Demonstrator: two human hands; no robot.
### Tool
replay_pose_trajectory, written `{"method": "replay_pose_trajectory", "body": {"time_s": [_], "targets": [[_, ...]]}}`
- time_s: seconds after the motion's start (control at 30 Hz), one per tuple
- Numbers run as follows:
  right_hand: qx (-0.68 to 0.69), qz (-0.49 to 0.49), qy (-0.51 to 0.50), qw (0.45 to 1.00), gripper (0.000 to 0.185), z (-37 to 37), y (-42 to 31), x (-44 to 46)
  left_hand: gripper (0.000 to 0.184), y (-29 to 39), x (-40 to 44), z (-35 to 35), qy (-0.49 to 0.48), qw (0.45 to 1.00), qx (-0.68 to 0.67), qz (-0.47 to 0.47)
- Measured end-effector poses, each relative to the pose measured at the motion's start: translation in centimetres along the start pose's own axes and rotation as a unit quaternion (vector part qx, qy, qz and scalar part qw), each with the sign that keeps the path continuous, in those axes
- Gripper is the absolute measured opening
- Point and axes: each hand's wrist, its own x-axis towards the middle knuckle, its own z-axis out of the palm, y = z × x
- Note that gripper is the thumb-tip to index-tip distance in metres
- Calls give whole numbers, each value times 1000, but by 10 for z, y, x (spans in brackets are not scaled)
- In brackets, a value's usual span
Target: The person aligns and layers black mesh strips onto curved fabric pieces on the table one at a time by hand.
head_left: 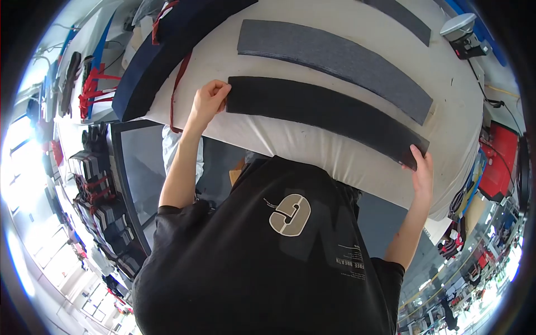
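A person in a black T-shirt is holding a long, curved black strip by its two ends. This strip is lying along the near side of a pale, cloth-covered table. The left hand is pinching the left end — its fingers are curling inward close to the thumb, so the hand is being almost closed. The right hand is gripping the other end, with the thumb resting on the upper face; its fingers are partly hiding below the edge, and I cannot tell how much they are bending.

Just beyond the black strip, a grey strip is lying nearly parallel, apart from both hands. Farther off, at the upper right, a dark grey strip is showing only in part, and a device with a round white top is appearing near it. On the left side, a long dark blue piece is curving across the table — a red strap is running beside it.
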Motion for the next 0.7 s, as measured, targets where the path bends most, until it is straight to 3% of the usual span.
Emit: {"method": "replay_pose_trajectory", "body": {"time_s": [0.43,0.5,0.7], "targets": [[-67,18,25,997,22,-6,4,4,18,-3,6,-1,2,998,60,19],[-101,-3,-25,995,21,-9,4,5,17,-4,7,0,-3,999,49,18],[-117,-29,-39,992,18,-25,13,11,16,-2,7,-1,-10,999,38,8]]}}
